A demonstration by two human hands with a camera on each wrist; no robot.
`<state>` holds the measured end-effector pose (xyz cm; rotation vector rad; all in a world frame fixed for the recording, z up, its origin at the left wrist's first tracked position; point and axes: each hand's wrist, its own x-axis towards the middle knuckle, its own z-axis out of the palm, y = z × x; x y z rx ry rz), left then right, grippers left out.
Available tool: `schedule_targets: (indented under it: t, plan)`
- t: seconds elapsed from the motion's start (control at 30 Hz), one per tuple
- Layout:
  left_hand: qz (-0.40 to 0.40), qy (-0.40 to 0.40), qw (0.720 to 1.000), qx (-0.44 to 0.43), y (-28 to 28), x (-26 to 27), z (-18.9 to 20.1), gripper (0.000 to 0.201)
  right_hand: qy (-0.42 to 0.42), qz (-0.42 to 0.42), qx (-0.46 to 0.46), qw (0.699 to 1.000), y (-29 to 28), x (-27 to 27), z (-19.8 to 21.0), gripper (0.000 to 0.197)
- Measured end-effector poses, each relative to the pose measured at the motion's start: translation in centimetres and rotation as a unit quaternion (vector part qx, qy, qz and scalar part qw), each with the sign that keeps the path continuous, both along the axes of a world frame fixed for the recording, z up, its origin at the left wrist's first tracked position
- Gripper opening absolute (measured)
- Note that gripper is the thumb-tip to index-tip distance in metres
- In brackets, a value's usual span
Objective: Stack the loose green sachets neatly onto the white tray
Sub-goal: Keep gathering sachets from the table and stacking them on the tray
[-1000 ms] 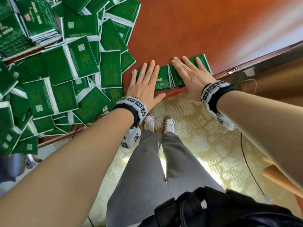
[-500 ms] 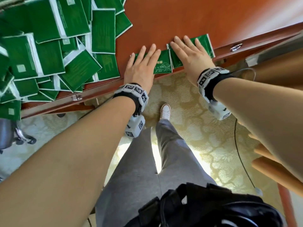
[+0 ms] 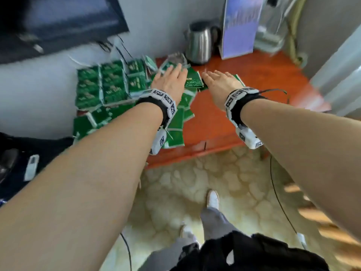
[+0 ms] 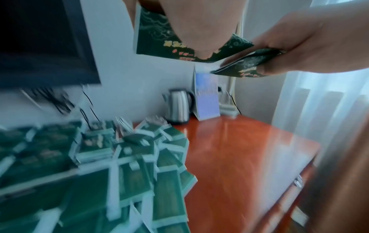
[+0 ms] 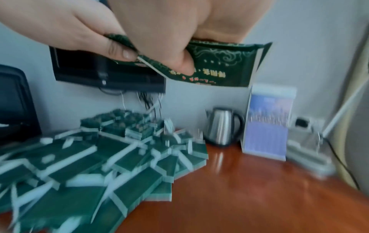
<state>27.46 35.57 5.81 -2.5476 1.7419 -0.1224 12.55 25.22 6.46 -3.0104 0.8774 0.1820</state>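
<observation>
free: bare desk top [image 3: 244, 98] (right half) | blocked: sachet heap [image 3: 109, 89] left, kettle [image 3: 199, 44] behind

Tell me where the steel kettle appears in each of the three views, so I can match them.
Head: steel kettle top centre, at the back of the red-brown desk.
Left wrist: kettle mid-frame, behind the sachet pile.
Right wrist: kettle right of centre.
Shared landmark: the purple standing card right beside it.
</observation>
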Motion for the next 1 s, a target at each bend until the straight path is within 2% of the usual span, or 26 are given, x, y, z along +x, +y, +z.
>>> schedule_targets:
  t: [0.17, 0.23, 0.33, 0.5, 0.57, 0.73, 0.9, 1.0]
  plan:
    - [0.032, -0.073, 0.994, -0.079, 5.2, 6.0, 13.0, 0.063, -0.139, 0.053, -0.083, 0.985, 4.1, 6.3, 13.4, 0.057]
    - [0.042, -0.1, 0.989, -0.1, 7.5, 7.9, 16.3, 0.06, -0.162, 0.063, -0.1, 0.98, 6.2, 8.4, 16.8, 0.056]
    - [0.062, -0.126, 0.984, -0.113, 10.6, 10.7, 18.8, 0.058, -0.182, 0.072, -0.115, 0.974, 8.7, 11.0, 19.3, 0.056]
    - [0.077, -0.146, 0.981, -0.104, 14.2, 14.6, 18.7, 0.056, -0.179, 0.097, -0.116, 0.972, 11.0, 14.9, 19.3, 0.061]
    - [0.08, -0.147, 0.981, -0.099, 14.7, 16.3, 18.2, 0.054, -0.171, 0.112, -0.116, 0.972, 11.1, 16.8, 18.8, 0.056]
    - [0.097, -0.131, 0.982, -0.097, 14.1, 21.7, 16.8, 0.054, -0.156, 0.123, -0.106, 0.974, 9.8, 23.3, 17.5, 0.052]
    - [0.116, -0.126, 0.983, -0.068, 12.7, 28.7, 14.2, 0.053, -0.136, 0.131, -0.079, 0.979, 7.2, 31.5, 14.6, 0.056]
    - [0.128, -0.109, 0.985, -0.048, 11.8, 32.5, 12.6, 0.053, -0.113, 0.137, -0.065, 0.982, 6.0, 35.8, 13.0, 0.051]
